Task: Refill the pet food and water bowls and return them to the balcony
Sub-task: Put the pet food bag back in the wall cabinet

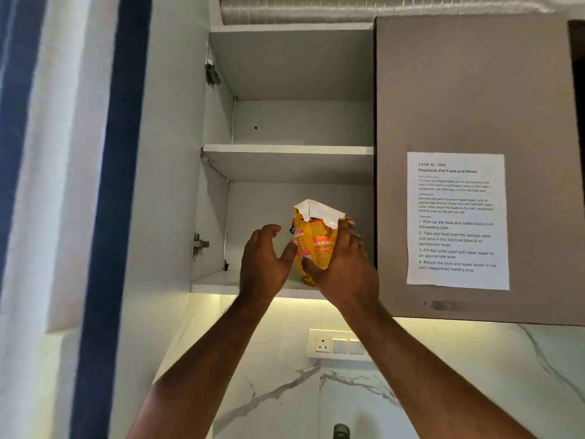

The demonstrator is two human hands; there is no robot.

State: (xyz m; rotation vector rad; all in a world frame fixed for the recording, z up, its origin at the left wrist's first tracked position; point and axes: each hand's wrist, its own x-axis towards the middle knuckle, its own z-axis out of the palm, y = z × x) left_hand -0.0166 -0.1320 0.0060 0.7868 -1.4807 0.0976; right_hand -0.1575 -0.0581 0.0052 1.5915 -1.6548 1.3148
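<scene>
A yellow pet food bag (316, 240) with a torn white top stands upright on the bottom shelf (215, 283) of an open wall cupboard. My right hand (345, 267) wraps around the bag's right side, fingers up its edge and thumb across the lower front. My left hand (264, 263) is raised just left of the bag with fingers spread; its thumb tip touches the bag's left edge. No bowls are in view.
The cupboard's open door (152, 153) stands to the left and a closed brown door (474, 90) with a taped task sheet (457, 220) to the right. The upper shelf (288, 150) holds nothing. A wall socket panel (338, 345) and marble backsplash lie below.
</scene>
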